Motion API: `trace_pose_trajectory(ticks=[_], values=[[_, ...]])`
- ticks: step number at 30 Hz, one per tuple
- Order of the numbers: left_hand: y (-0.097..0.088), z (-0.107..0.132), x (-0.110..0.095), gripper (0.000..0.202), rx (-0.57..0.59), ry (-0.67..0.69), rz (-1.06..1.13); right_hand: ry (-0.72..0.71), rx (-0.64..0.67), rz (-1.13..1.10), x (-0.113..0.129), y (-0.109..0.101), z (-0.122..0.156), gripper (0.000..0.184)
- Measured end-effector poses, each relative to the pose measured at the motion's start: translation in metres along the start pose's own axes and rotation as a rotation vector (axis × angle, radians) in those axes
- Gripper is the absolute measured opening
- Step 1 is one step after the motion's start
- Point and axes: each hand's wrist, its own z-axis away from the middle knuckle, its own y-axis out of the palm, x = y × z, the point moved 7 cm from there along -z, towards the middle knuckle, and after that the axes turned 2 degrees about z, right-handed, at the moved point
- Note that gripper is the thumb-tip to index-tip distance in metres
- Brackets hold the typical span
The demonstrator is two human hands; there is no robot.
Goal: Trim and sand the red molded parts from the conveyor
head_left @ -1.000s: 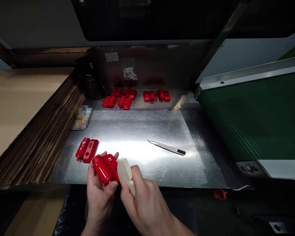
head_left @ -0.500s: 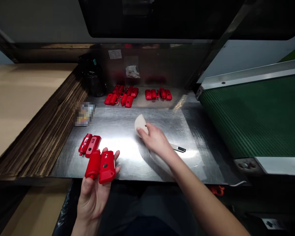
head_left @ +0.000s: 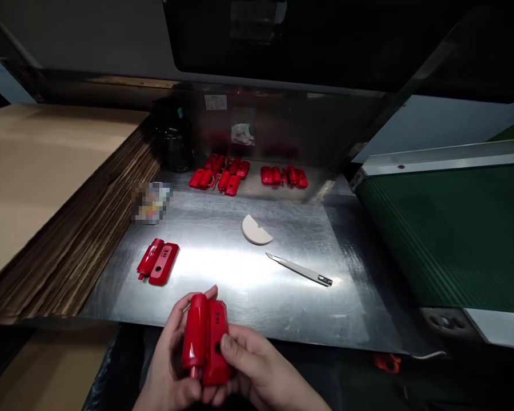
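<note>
Both hands hold one glossy red plastic part, made of a cylinder beside a flat block with small slots and a dark round hole. My left hand is wrapped round its cylinder side. My right hand grips the block side, thumb near the hole; its other fingers are partly hidden. A similar red part lies on the metal table to the left. Beyond my hands rests a cream half-round pad. Near the pad lies a craft knife, blade pointing left.
More red parts on sprues and another red cluster lie at the back of the metal table. A cardboard stack flanks the left, with a black bottle behind. At right runs a green conveyor belt.
My right hand has let go of the cream pad, leaving it on the table, and has come down to the red part. My left hand has moved right and lower with that part.
</note>
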Motion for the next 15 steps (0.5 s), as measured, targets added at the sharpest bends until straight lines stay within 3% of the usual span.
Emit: trace_pose_trajectory(ticks=[2, 5, 6, 8, 9, 13, 15], values=[[-0.017, -0.008, -0.009, 0.115, -0.028, 0.067, -0.275, -0.03, -0.089, 0.018, -0.001, -0.01, -0.007, 0.067], [-0.045, -0.022, -0.054, 0.073, -0.286, 0.382, -0.809, -0.096, -0.316, 0.349, 0.023, -0.04, -0.017, 0.058], [-0.05, -0.025, -0.068, 0.068, -0.378, 0.469, -0.939, -0.102, -0.377, 0.435, 0.033, -0.048, -0.019, 0.051], [-0.059, -0.032, -0.086, 0.079, -0.491, 0.521, -1.112, -0.091, -0.448, 0.542, 0.047, -0.057, -0.019, 0.041], [-0.062, -0.037, -0.089, 0.09, -0.498, 0.498, -1.171, -0.074, -0.471, 0.599, 0.053, -0.059, -0.017, 0.044], [-0.07, -0.048, -0.084, 0.117, -0.44, 0.433, -1.289, 0.069, -0.629, 1.033, 0.07, -0.065, -0.008, 0.08], [-0.073, -0.053, -0.079, 0.122, -0.436, 0.432, -1.321, 0.114, -0.657, 1.209, 0.077, -0.065, -0.008, 0.088]])
